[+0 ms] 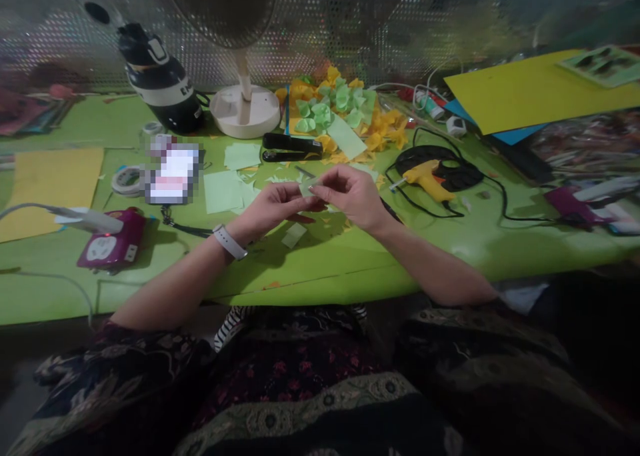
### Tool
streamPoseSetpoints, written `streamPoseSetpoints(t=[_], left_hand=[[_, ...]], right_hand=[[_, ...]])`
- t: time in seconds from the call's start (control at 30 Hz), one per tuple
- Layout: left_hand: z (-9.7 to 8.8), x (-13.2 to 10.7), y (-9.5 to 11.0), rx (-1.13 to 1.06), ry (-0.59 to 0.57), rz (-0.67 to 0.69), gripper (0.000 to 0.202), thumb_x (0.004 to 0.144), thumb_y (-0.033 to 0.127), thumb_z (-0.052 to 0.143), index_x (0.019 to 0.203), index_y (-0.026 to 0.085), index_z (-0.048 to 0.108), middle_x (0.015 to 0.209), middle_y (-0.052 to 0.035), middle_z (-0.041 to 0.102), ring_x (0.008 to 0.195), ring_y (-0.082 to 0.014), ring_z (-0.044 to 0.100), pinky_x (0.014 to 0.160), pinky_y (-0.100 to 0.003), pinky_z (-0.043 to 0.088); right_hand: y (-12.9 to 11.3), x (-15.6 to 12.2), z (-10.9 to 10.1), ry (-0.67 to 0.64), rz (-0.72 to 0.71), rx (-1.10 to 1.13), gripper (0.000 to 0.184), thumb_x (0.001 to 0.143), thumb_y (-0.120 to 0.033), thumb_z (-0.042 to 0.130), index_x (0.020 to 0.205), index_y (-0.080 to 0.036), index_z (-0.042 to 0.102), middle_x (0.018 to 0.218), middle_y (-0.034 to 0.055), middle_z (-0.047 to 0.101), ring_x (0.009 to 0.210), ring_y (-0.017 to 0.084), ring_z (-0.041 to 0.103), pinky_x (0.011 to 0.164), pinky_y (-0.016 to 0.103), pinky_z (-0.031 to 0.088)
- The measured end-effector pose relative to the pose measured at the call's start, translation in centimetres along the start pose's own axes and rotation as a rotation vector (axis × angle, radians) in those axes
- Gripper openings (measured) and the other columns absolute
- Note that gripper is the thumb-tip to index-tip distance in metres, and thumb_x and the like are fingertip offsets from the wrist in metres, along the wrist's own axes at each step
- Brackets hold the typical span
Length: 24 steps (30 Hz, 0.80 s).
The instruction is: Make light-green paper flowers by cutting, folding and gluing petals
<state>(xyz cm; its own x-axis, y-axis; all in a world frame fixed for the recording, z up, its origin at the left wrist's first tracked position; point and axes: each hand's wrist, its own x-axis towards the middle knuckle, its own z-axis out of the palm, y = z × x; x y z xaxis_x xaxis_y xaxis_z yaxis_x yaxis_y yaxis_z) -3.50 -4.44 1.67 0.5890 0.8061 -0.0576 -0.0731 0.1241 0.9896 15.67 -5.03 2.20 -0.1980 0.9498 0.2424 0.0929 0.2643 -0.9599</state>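
Between the fingertips of my two hands is a small piece of pale green paper (pixel 306 187), partly covered by the fingers. My left hand (pixel 280 206), with a white watch (pixel 230 242) on its wrist, pinches it from the left. From the right, the thumb and forefinger of my right hand (pixel 347 193) are closed on it too. Below the hands lies a small pale green paper square (pixel 294 235). Larger green sheets (pixel 223 191) rest to the left. Behind the hands are a black stapler (pixel 291 147) and a heap of folded green (pixel 345 103) and orange paper pieces (pixel 393 129).
A yellow glue gun (pixel 429 180) and coiled black cable (pixel 465 166) lie to the right. On the left are a phone (pixel 173 173), a tape roll (pixel 127 181) and a purple power socket (pixel 113 243). A bottle (pixel 163 86) and a fan base (pixel 245 113) stand behind.
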Motion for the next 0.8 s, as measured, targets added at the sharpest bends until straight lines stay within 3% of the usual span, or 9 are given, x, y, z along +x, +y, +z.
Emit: streamPoseSetpoints(t=[0.8], left_hand=[[-0.43, 0.43, -0.66, -0.043, 0.019, -0.01, 0.031, 0.082, 0.041, 0.075, 0.1, 0.015, 0.074, 0.101, -0.0112, 0.078, 0.101, -0.023, 0.074, 0.084, -0.034, 0.061]], right_hand=[[0.88, 0.8, 0.18, 0.023, 0.027, -0.016, 0.042, 0.069, -0.048, 0.085, 0.085, -0.02, 0.059, 0.078, -0.001, 0.064, 0.073, 0.013, 0.061, 0.066, 0.028, 0.054]])
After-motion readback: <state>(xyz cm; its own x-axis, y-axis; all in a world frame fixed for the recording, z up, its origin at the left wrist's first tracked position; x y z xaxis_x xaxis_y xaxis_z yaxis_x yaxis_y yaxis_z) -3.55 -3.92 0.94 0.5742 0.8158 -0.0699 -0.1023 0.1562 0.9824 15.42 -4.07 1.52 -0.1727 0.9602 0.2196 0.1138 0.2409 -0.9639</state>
